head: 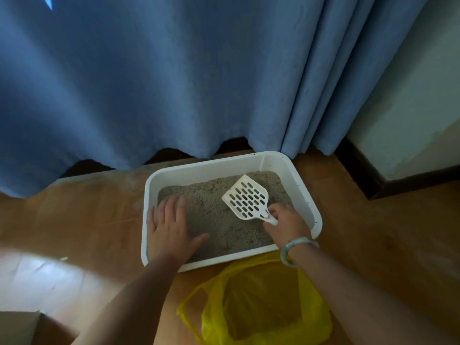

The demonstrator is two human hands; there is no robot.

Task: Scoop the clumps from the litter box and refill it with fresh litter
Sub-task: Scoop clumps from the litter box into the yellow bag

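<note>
1. Head view: a white litter box (302,188) is seen on a brown wooden floor (87,210), just in front of a blue curtain (161,78) whose hem hangs near the box's far rim.
2. The box is filled with grey litter (219,220), spread unevenly across its bottom. Individual clumps cannot be told apart with certainty.
3. The left hand (169,225) is laid flat at the left side of the box, palm down. Its fingers (171,205) are held extended and only slightly spread, with the thumb set apart toward the centre. The fingertips appear to rest on the litter near the left wall; nothing is gripped.
4. The right hand (286,225) is closed around the handle of a white slotted scoop (246,197). The fingers are curled tight about the handle, which is mostly covered by them.
5. The scoop's blade is held above the litter at the right centre of the box, tilted, with its slotted face turned upward. No litter is seen on it.
6. A pale bracelet (296,247) is worn on the right wrist.
7. A yellow plastic bag (256,310) is lying open on the floor, just beside the box's near rim, below the right forearm.
</note>
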